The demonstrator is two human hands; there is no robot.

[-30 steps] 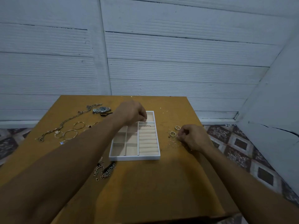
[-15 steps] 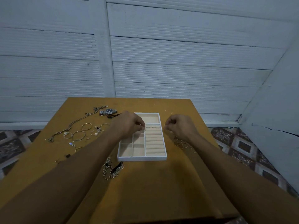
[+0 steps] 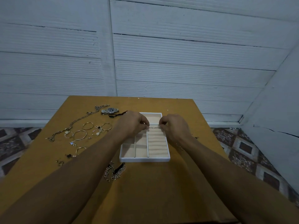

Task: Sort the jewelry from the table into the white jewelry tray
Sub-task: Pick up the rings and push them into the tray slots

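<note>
Above the table (image 3: 145, 191), small rings (image 3: 157, 127) are pinched by the left hand (image 3: 131, 125) and right hand (image 3: 174, 126), seemingly for slotting into the tray (image 3: 144, 159).

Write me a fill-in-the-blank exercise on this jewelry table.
The wristwatch lies to the ___ of the white tray.
Both hands, left and right, meet over the tray's ___ end.
The ring rolls fill the tray's ___ column.
The silver chain lies off the tray's ___ left corner.
Missing: left; far; right; near.
</note>
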